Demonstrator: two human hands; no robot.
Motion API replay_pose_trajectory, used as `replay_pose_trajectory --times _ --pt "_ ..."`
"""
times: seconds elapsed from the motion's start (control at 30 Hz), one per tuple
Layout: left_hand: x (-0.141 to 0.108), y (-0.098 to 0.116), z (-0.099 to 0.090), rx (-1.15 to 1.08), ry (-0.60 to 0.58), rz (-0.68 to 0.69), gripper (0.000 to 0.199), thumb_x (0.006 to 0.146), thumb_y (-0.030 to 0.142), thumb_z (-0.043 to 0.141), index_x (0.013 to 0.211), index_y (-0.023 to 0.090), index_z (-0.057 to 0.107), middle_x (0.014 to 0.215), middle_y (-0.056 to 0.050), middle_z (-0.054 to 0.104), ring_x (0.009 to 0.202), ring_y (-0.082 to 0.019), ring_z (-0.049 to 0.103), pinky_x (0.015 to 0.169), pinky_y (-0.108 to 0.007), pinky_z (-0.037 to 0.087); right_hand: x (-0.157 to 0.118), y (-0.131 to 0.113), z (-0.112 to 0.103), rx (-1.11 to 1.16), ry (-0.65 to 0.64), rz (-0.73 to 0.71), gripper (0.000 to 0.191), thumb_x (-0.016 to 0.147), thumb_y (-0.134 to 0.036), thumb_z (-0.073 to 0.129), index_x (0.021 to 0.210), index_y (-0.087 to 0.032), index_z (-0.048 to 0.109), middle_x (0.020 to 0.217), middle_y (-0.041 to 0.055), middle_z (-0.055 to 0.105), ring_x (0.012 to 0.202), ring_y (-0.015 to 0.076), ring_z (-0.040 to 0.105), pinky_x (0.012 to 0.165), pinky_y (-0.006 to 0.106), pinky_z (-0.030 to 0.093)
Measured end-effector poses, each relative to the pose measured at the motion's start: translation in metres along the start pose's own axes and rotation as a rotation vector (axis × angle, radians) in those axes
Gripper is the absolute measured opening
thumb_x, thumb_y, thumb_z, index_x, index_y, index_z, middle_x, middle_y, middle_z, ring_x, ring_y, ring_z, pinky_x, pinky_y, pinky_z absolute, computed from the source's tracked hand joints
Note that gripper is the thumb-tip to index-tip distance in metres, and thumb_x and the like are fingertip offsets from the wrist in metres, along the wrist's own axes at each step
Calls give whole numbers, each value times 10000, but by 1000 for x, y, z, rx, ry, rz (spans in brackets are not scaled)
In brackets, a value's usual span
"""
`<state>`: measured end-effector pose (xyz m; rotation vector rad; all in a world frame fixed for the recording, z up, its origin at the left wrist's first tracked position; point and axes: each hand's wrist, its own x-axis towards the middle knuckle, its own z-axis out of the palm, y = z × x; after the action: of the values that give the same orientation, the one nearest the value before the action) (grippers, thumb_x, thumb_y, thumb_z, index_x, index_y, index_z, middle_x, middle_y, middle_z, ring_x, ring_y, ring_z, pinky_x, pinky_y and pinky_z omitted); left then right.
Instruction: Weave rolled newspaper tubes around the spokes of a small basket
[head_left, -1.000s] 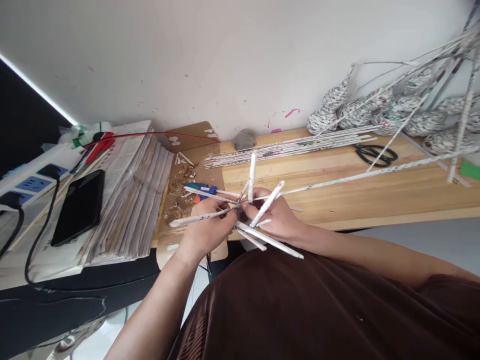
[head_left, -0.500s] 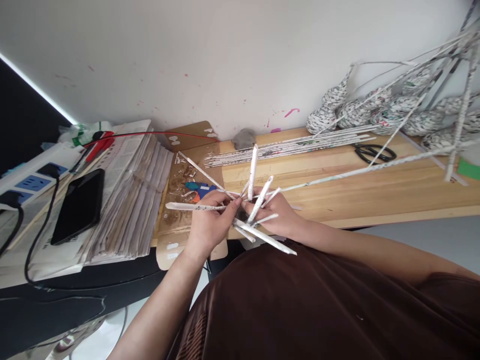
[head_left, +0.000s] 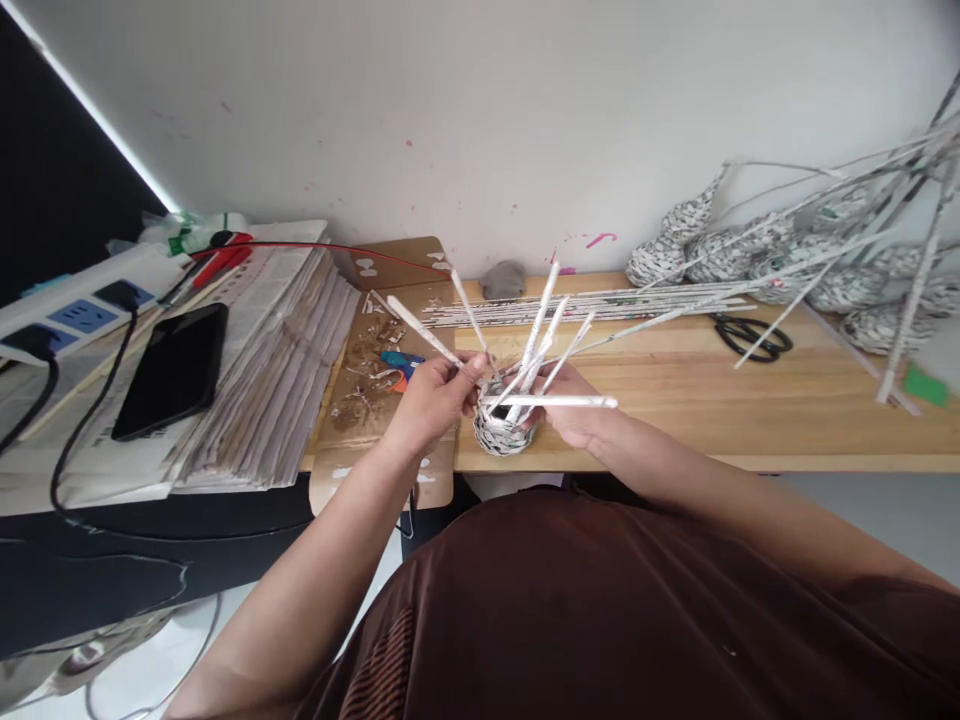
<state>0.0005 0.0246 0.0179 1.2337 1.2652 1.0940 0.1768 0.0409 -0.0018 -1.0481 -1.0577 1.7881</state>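
Between my hands is a small woven newspaper basket [head_left: 504, 437], round-bodied with a dark opening on top. Several rolled paper tubes [head_left: 540, 330] fan out from its rim. My left hand [head_left: 439, 398] is closed at the left of the rim, thumb and fingers pinched where a tube [head_left: 421, 328] meets the weave. Behind the spread tubes, my right hand [head_left: 576, 408] holds the basket's right side, its fingertips partly hidden. A long paper strand [head_left: 637, 325] runs from near my right hand toward the upper right.
Newspaper stacks [head_left: 292, 370], a phone [head_left: 172, 370] and a power strip [head_left: 82, 312] are on the left. A glue gun [head_left: 403, 366] lies on cardboard [head_left: 352, 420]. Behind are loose paper tubes [head_left: 480, 312], black scissors [head_left: 750, 337] and woven gourd shapes [head_left: 712, 255].
The basket has tipped more upright, so its woven body now shows and its tubes point more upward. Both hands stay on it. The view has shifted slightly.
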Motion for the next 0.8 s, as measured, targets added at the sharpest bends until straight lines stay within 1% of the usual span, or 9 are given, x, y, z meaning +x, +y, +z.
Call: replay_pose_trajectory --times 0.1,0.17,0.23,0.37,0.5,0.57,0.67,0.73,0.8 --pt "-4 0 -5 -227 4 -34 549 824 632 684 1044 133 738 781 -47 700 667 -124 624 642 -252 522 2 -12 -5 102 93 119 38 680 -170 689 713 -152 694 593 10 674 462 112 567 355 188 428" --pt "-8 -2 -8 -282 17 -41 565 829 630 682 1057 116 739 854 -80 722 751 -143 656 717 -272 541 3 -20 -7 174 125 163 17 701 -148 663 695 -153 678 542 -9 621 426 87 516 342 166 410" --pt "-12 -5 -10 -298 25 -41 576 806 633 705 1039 108 748 877 -95 730 786 -157 670 749 -285 546 3 -25 -8 204 130 169 25 718 -146 659 700 -158 672 525 -22 587 406 72 473 342 156 409" --pt "-17 -9 -11 -260 23 14 546 810 611 707 1053 125 755 910 -104 745 850 -187 692 813 -328 558 2 -27 -6 208 136 164 26 707 -142 657 709 -163 672 523 -29 570 397 66 453 338 148 414" --pt "-21 -9 -9 -72 73 174 373 863 456 708 1088 161 745 972 -86 761 933 -196 704 903 -346 549 0 -23 -2 185 160 138 19 705 -160 656 694 -169 668 521 -27 583 400 65 464 337 141 413" --pt "-24 -9 -6 23 95 281 288 861 372 725 1072 177 744 1037 -87 756 964 -198 702 900 -336 555 -1 -22 0 155 172 118 14 702 -168 661 694 -169 672 537 -19 610 407 72 480 333 147 412" --pt "-28 -13 -1 149 84 420 239 843 328 750 1049 206 752 1098 -94 720 1038 -215 678 799 -294 580 -4 -19 3 109 192 86 42 676 -156 672 716 -160 686 585 -3 663 443 94 540 340 168 432" --pt "-31 -15 1 231 95 478 226 840 326 756 1041 223 752 1132 -97 689 1088 -225 654 726 -262 580 -5 -15 5 63 203 59 65 670 -163 686 735 -159 690 606 3 681 467 111 575 352 183 448" --pt "-34 -16 3 268 122 479 259 842 330 757 1077 224 724 1152 -95 671 1065 -214 652 690 -247 576 -5 -10 6 -12 209 28 102 667 -188 704 765 -164 692 629 6 696 466 117 580 354 195 449"
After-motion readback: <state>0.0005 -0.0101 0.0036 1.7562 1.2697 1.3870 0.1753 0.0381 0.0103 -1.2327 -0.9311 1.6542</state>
